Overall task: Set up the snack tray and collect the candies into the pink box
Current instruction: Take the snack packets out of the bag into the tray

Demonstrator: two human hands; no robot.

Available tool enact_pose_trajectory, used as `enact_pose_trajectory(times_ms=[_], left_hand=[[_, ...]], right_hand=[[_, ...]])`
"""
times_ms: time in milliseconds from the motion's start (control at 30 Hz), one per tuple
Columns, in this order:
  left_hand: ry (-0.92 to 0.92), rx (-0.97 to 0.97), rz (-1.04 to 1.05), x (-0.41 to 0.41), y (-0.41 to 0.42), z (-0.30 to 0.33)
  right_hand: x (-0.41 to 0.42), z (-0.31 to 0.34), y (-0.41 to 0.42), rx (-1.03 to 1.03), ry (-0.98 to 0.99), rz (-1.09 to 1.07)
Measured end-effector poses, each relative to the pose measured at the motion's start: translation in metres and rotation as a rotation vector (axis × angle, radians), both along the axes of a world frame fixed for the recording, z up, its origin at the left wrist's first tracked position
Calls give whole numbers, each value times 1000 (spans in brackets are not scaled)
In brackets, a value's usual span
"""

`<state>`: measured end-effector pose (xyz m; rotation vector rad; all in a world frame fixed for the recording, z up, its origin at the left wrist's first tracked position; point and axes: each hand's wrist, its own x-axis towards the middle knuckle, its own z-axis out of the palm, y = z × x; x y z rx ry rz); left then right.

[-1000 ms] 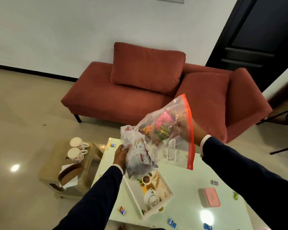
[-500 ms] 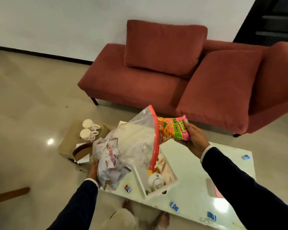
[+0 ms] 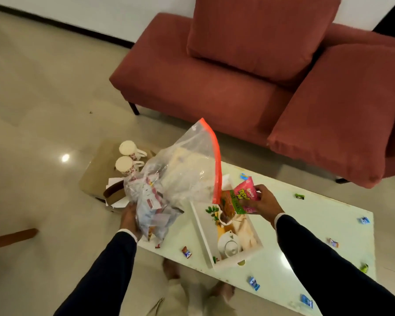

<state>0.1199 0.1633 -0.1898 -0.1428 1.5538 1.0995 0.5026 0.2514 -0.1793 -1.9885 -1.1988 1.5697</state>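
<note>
— What did you catch from the head view?

— The left hand (image 3: 129, 221), down at eight o'clock, gripped the bottom of a clear zip bag (image 3: 176, 181) with an orange seal; its fingers were curled under the bunched plastic, which was full of small packets.

— And the other hand?

— The right hand (image 3: 261, 201), just right of centre, pinched a pink and green snack packet (image 3: 243, 197) between thumb and fingers. The packet hung over the far end of the white tray (image 3: 202, 226), just beside the bag's orange seal.

— Where was the tray?

— On the white table (image 3: 306, 224), around five o'clock from centre. It had a teapot (image 3: 229, 246) at its near end and a small cup (image 3: 224, 218) further in.

— The candies?

— Scattered across the table: one (image 3: 186, 252) at six o'clock just left of the tray, a blue one (image 3: 254, 283) near the front edge, and a green one (image 3: 299, 196) toward three o'clock, well apart from each other. I could not make out the pink box.

— Anything off the table?

— Two mugs (image 3: 128, 156) stood on a low stool (image 3: 98, 172) at nine o'clock, and a red sofa (image 3: 192, 87) filled twelve o'clock.
</note>
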Motion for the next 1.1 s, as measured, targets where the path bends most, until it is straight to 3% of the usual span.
enact_pose_trajectory(times_ms=[100, 200, 367, 500, 600, 833, 1100], left_hand=[[-44, 52, 56, -7, 28, -26], [-19, 126, 55, -14, 47, -55], [-64, 192, 20, -28, 83, -100], [-136, 186, 9, -35, 102, -124], [-216, 197, 4, -40, 113, -137], [-225, 207, -30, -46, 114, -140], [-302, 236, -66, -48, 112, -152]], right_hand=[[-39, -42, 19, 55, -281, 344], [-69, -79, 37, 68, -361, 508], [-101, -160, 61, -39, -205, 311], [-118, -203, 79, -103, -225, 346], [-129, -224, 82, -19, -252, 381], [-147, -242, 51, 104, -252, -38], [-156, -250, 51, -185, -208, 144]])
